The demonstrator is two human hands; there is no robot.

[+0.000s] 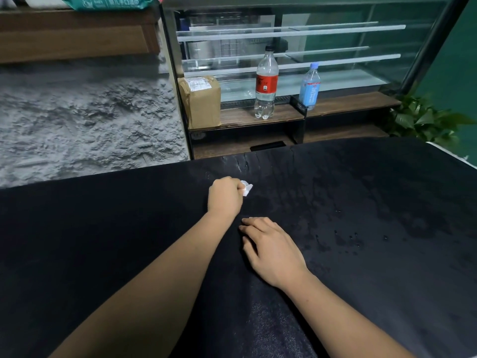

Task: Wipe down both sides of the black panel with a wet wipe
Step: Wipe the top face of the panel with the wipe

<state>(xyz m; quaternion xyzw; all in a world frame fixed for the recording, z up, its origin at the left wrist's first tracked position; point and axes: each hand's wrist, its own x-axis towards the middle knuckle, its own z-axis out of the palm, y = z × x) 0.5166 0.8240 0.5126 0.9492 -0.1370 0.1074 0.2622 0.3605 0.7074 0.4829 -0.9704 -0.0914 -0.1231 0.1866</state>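
The black panel lies flat and fills the lower half of the view; its right half shows wet streaks and droplets. My left hand is curled into a fist near the panel's far middle and grips a crumpled white wet wipe, which sticks out to the right of the fingers and touches the panel. My right hand rests palm down on the panel just nearer to me, its fingers fairly straight and pointing left, holding nothing.
Beyond the panel stands a glass display case with a wooden ledge holding a cardboard parcel, a red-label bottle and a blue bottle. A green wipes pack lies top left, a plant at right.
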